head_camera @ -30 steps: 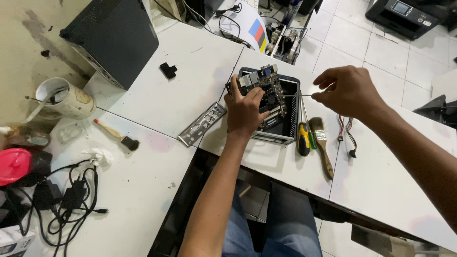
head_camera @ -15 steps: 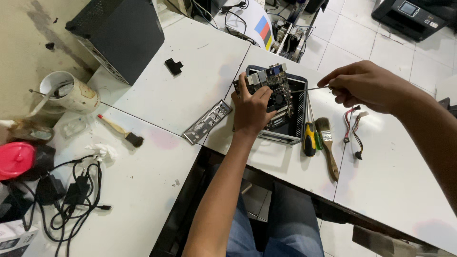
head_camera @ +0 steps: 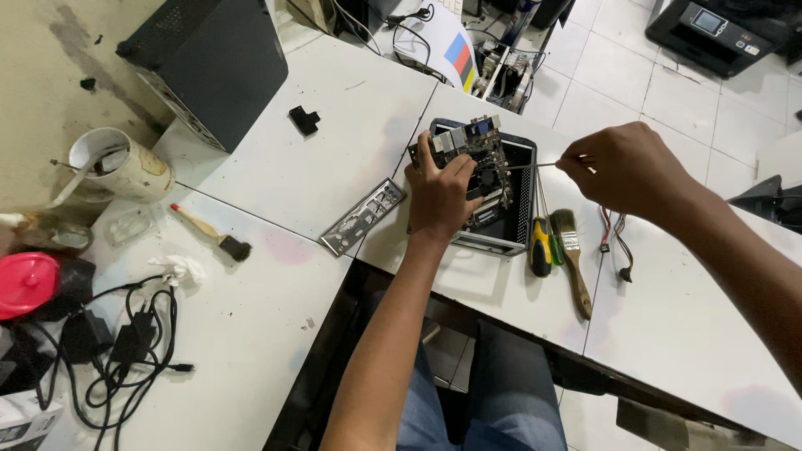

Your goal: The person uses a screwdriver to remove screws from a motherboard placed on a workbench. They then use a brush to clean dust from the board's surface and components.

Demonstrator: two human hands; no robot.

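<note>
While left hand (head_camera: 436, 194) steadies it, circuit board (head_camera: 476, 163) sits in case (head_camera: 520, 200).

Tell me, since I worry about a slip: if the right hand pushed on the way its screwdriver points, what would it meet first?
Probably the circuit board in the small case: the right hand aims the screwdriver left, its tip beside the left hand. Depth is unclear.
</note>
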